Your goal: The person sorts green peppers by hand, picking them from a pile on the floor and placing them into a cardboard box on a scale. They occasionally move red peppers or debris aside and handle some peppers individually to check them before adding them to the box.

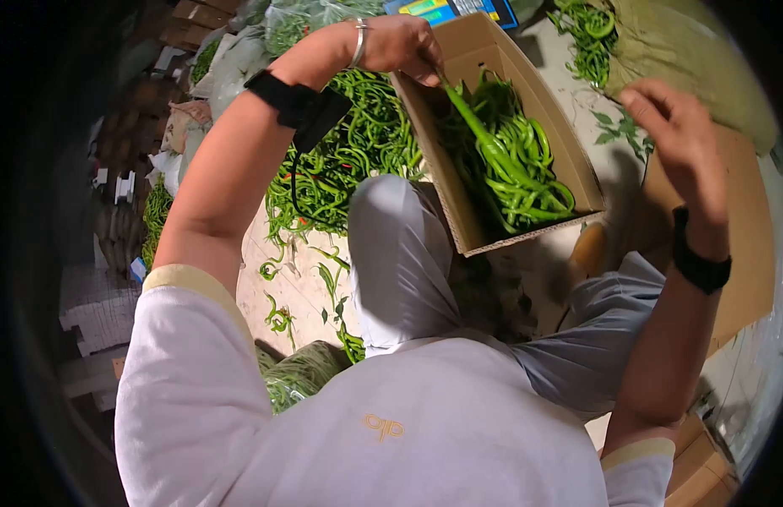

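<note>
My left hand (402,46) is over the far left corner of an open cardboard box (455,211), its fingers closed on the end of a long green chili pepper (469,114). The pepper slants down into the box, over several other green chili peppers (527,160) piled there. To the right of the box, my right hand (680,139) is raised with nothing in it, thumb and fingers apart. A large heap of green chili peppers (370,127) lies on the floor left of the box, partly behind my left forearm.
Loose peppers (279,317) lie on the pale floor near my knee. A yellowish sack (696,59) and a flat cardboard sheet (746,245) are at the right. Beyond the box lies a blue and yellow package (446,10). Clear plastic bags (303,25) stand at the back left.
</note>
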A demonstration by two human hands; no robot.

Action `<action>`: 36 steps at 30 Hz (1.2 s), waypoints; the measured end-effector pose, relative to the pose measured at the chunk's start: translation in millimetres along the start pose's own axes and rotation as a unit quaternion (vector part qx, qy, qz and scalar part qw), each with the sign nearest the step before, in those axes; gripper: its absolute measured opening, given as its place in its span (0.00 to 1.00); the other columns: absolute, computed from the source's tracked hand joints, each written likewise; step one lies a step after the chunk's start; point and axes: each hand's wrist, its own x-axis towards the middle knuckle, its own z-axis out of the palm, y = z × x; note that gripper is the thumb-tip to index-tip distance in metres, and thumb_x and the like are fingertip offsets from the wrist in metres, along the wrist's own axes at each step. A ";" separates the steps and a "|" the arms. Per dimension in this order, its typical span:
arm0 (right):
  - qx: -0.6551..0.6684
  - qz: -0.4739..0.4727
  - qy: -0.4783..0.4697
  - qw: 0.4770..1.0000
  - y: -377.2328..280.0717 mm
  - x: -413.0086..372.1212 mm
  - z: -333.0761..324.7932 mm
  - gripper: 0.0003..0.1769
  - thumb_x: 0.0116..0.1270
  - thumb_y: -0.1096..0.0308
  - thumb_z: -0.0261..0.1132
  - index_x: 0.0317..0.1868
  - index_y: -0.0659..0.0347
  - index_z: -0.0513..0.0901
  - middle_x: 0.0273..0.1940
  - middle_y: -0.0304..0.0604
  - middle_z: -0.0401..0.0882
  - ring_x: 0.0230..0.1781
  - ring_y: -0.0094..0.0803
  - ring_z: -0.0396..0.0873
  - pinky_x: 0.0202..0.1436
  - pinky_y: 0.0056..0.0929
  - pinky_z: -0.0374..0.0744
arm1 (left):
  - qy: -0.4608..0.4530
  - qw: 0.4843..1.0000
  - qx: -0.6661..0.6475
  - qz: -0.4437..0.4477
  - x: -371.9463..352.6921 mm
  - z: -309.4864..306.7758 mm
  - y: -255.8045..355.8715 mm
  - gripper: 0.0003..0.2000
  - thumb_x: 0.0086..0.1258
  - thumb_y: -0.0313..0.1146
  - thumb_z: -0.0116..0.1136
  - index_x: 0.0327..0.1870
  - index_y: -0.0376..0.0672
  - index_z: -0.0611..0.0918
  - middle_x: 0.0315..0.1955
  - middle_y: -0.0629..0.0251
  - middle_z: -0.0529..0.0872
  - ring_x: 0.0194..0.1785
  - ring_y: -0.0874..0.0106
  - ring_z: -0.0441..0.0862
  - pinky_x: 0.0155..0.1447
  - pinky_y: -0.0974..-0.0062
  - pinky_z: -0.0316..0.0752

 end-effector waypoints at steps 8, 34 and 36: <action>0.213 -0.003 -0.156 0.965 -65.0 -12.2 37.2 0.15 0.58 0.62 0.63 0.39 0.66 0.77 0.17 0.38 0.68 0.19 0.21 0.63 0.22 0.25 0.65 | 0.244 0.943 -0.226 0.001 -67.0 -12.1 65.0 0.08 0.60 0.29 0.64 0.38 0.36 0.84 0.30 0.69 0.85 0.36 0.82 0.78 0.42 0.81 0.74; 0.090 -0.064 0.040 0.993 -82.4 -19.4 74.8 0.14 0.59 0.67 0.63 0.43 0.65 0.73 0.31 0.56 0.78 0.29 0.51 0.76 0.32 0.40 0.72 | 0.570 0.673 -0.465 -0.079 -147.9 83.0 60.7 0.16 0.66 0.35 0.56 0.53 0.41 0.76 0.42 0.69 0.84 0.38 0.80 0.79 0.37 0.83 0.66; -0.039 -0.117 0.026 0.992 -60.2 -20.8 90.6 0.22 0.59 0.65 0.64 0.51 0.65 0.72 0.42 0.60 0.77 0.41 0.55 0.76 0.43 0.44 0.74 | 0.581 0.663 -0.444 -0.157 -170.3 123.1 31.7 0.15 0.65 0.35 0.57 0.52 0.43 0.77 0.40 0.72 0.84 0.38 0.81 0.79 0.36 0.83 0.66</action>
